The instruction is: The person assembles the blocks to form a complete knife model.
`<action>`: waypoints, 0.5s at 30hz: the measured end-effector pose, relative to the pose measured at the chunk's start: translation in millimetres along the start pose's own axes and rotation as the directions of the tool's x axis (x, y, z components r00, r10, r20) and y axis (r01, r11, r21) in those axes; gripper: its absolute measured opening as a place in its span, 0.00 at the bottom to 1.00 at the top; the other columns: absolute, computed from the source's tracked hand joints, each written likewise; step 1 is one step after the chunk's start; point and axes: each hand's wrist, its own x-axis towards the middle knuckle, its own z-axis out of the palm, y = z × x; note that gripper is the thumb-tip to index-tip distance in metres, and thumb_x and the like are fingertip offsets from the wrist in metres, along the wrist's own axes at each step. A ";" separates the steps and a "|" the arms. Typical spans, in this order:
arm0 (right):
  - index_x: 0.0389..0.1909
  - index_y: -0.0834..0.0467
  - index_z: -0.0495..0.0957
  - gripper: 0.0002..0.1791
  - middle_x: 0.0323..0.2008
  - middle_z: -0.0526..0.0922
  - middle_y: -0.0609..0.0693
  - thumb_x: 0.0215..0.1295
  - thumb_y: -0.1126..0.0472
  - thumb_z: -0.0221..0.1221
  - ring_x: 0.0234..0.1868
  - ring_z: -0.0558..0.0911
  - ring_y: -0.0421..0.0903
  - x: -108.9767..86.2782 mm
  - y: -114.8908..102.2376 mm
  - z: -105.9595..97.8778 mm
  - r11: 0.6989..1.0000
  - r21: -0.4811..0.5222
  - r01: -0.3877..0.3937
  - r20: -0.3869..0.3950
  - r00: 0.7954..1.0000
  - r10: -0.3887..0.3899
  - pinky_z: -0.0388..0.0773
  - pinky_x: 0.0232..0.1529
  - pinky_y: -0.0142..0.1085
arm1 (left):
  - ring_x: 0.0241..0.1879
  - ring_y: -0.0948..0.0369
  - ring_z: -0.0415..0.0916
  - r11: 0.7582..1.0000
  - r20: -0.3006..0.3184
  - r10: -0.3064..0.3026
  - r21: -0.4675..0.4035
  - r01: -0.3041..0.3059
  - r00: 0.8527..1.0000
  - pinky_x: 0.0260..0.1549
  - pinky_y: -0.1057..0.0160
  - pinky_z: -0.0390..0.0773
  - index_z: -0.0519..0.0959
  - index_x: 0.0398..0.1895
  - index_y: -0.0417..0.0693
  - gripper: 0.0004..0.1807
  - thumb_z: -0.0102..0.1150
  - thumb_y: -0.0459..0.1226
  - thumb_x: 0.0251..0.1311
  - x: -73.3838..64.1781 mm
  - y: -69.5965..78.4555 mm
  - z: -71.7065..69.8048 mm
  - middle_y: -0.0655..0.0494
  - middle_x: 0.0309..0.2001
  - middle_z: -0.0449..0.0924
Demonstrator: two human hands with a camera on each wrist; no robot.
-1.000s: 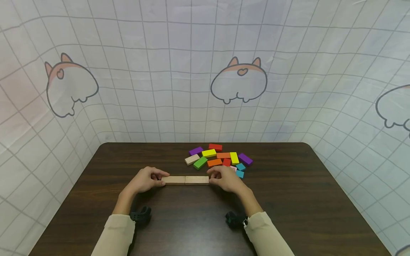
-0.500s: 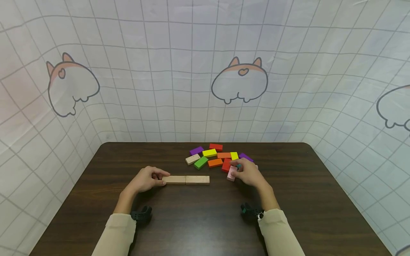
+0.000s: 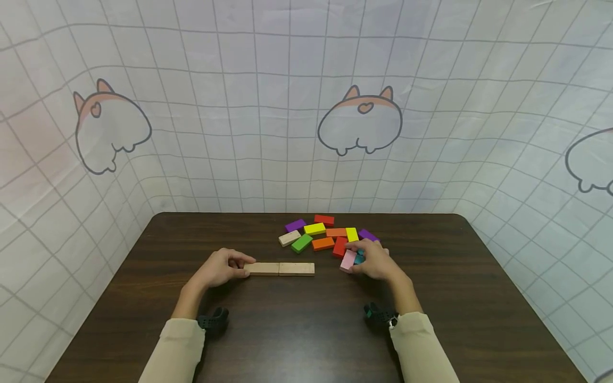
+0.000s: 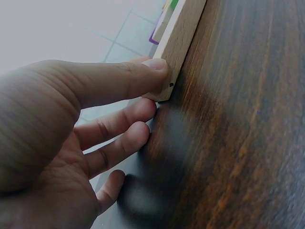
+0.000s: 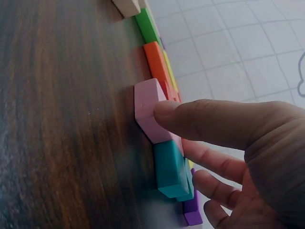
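Two plain wooden blocks lie end to end in a row on the table, a left wooden block (image 3: 262, 269) and a right wooden block (image 3: 297, 269). My left hand (image 3: 217, 268) pinches the row's outer left end, its thumb on the near face in the left wrist view while the other fingers sit behind and below. Over at the scattered blocks, my right hand (image 3: 379, 261) has its thumb on a pink block (image 5: 147, 107) and pinches it, the index finger partly hidden behind. A teal block (image 5: 169, 169) sits against the pink one, under the hand.
Behind the row lie several coloured blocks, among them a green block (image 3: 301, 243), an orange block (image 3: 323, 243), a red block (image 3: 339, 247), a yellow block (image 3: 314, 229) and a loose wooden block (image 3: 289, 238). A gridded cloth (image 3: 268, 133) hangs beyond the table's (image 3: 297, 330) far edge.
My right hand has left the right end of the wooden row and moved right to the pink block, which has since turned slightly. The left hand has stayed at the row's left end.
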 end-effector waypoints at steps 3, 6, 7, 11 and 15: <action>0.65 0.50 0.80 0.32 0.57 0.82 0.54 0.57 0.54 0.75 0.57 0.68 0.57 -0.9 -0.3 0.7 1.000 -0.011 -0.003 0.009 1.000 0.003 0.60 0.56 0.58 | 0.32 0.58 0.71 1.000 -0.001 -0.003 -0.001 0.003 1.000 0.31 0.62 0.73 0.89 0.51 0.52 0.15 0.72 0.35 0.60 0.6 -0.1 0.9 0.55 0.36 0.80; 0.63 0.50 0.81 0.32 0.52 0.82 0.54 0.56 0.50 0.76 0.54 0.69 0.55 -1.1 1.6 1.9 0.999 -0.032 0.018 0.006 1.000 -0.017 0.60 0.54 0.56 | 0.32 0.58 0.71 1.000 0.000 -0.007 -0.003 0.007 1.000 0.31 0.62 0.73 0.89 0.51 0.52 0.15 0.72 0.35 0.60 0.8 0.5 1.3 0.55 0.36 0.80; 0.62 0.50 0.81 0.32 0.51 0.82 0.53 0.56 0.49 0.76 0.53 0.69 0.55 -1.3 2.5 2.0 0.999 -0.037 0.024 0.003 1.000 -0.024 0.59 0.53 0.55 | 0.31 0.58 0.71 1.000 0.000 -0.006 -0.004 0.006 1.000 0.31 0.62 0.73 0.89 0.51 0.52 0.15 0.72 0.35 0.60 0.8 0.6 1.5 0.55 0.36 0.80; 0.59 0.51 0.83 0.28 0.47 0.82 0.51 0.57 0.50 0.75 0.51 0.69 0.54 -2.5 6.1 1.0 0.996 -0.060 0.072 0.000 0.997 -0.072 0.58 0.49 0.53 | 0.31 0.58 0.71 1.000 0.001 -0.007 -0.006 0.007 1.000 0.31 0.62 0.73 0.89 0.51 0.51 0.15 0.72 0.35 0.60 0.4 1.1 1.4 0.55 0.36 0.80; 0.59 0.51 0.83 0.25 0.48 0.82 0.50 0.60 0.55 0.73 0.51 0.68 0.53 -3.3 7.4 -1.7 0.990 -0.084 0.114 0.009 0.993 -0.114 0.56 0.48 0.50 | 0.31 0.58 0.71 1.000 -0.006 -0.013 -0.004 0.013 1.000 0.31 0.61 0.73 0.89 0.51 0.52 0.14 0.71 0.35 0.61 -0.3 0.8 0.8 0.54 0.36 0.80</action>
